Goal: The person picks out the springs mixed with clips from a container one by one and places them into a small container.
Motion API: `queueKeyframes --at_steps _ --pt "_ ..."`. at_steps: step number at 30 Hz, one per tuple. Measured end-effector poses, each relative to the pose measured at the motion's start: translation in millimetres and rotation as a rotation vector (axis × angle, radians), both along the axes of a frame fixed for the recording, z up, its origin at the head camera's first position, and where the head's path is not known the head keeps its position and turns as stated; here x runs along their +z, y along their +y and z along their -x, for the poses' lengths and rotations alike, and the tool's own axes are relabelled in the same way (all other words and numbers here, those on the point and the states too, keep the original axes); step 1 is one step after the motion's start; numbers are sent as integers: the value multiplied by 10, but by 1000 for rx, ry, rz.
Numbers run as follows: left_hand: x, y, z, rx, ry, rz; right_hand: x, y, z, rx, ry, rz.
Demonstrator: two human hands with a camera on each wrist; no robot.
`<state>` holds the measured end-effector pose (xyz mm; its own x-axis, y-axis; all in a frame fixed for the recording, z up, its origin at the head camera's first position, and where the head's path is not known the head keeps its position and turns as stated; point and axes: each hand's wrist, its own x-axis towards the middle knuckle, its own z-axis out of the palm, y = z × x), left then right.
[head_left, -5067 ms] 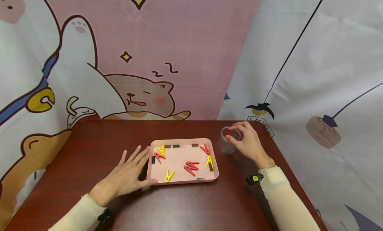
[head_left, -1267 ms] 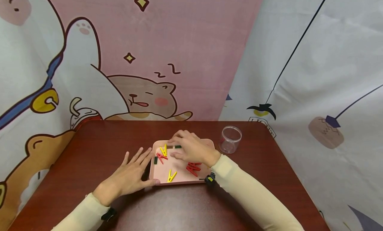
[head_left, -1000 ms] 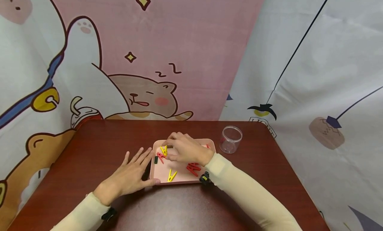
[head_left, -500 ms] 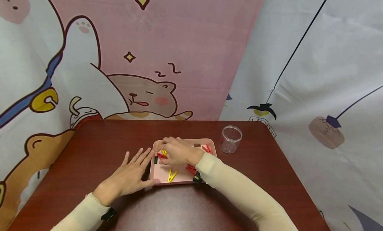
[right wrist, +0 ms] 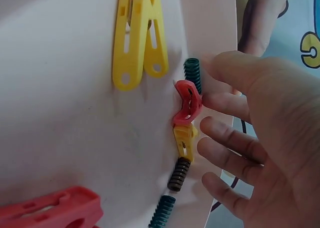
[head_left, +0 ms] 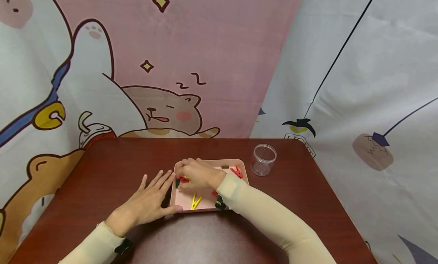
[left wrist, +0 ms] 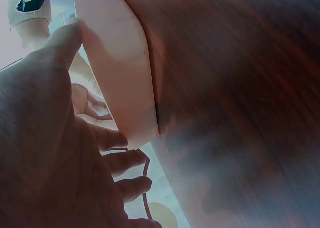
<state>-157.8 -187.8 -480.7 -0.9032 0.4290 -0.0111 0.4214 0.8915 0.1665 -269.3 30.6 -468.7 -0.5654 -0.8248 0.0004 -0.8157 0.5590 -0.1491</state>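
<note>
The left hand [head_left: 143, 199] lies with straight, spread fingers against the left end of a pink tray [head_left: 173, 201], its thumb at the near corner. Inside the tray's left end is the right hand [head_left: 195, 174]. In the right wrist view its fingers are loosely bent and apart, with tips right beside a red clothespin [right wrist: 187, 103]. A green spring [right wrist: 193, 75] lies near its thumb. Below the red clothespin come a yellow clothespin [right wrist: 184, 140], a brown spring [right wrist: 179, 174] and another green spring [right wrist: 162, 210]. Nothing shows gripped between the fingers.
A clear jar [head_left: 261, 169] stands right of the tray, with something red inside. Elsewhere in the tray lie a yellow clothespin [head_left: 195, 201], a red clothespin [head_left: 237, 171] and a brown spring [head_left: 225, 167]. The right forearm covers the tray's near right part.
Earlier the right hand pinched a small red piece over the jar. It then came to the tray and moved left along it to the left end. The left hand has stayed put.
</note>
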Motion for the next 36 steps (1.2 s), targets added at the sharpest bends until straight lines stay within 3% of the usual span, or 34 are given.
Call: queueKeyframes --at_steps 13,23,36 --pt "24 4 -4 12 -3 -4 -9 -82 27 -3 28 1" --pt "21 13 -14 13 -24 -11 -45 -145 -23 -15 31 -77" --pt "20 6 -11 12 -16 -3 -1 -160 -42 -7 52 -102"
